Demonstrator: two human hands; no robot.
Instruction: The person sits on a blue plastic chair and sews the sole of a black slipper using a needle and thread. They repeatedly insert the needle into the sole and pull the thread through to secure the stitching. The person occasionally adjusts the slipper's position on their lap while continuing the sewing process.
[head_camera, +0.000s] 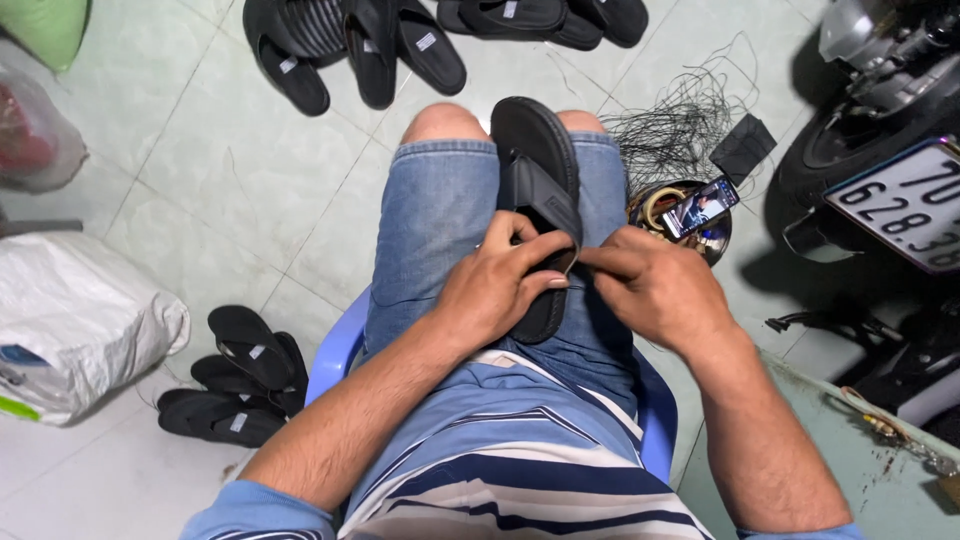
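Observation:
A black slide sandal (538, 150) lies lengthwise on my lap, resting on my denim shorts (430, 220), toe end toward my knees. My left hand (495, 285) grips the sandal at its strap and side edge, thumb over the top. My right hand (655, 290) is pinched at the sandal's right edge beside the strap, fingertips closed on something too small to make out. I sit on a blue plastic chair (335, 350).
More black sandals lie in a pile at the top (370, 45) and another pile at the lower left (240, 385). A tangle of black thread (680, 125), a round tin holding a phone (700, 208), a white sack (75, 320) and a motorbike (880, 150) surround me.

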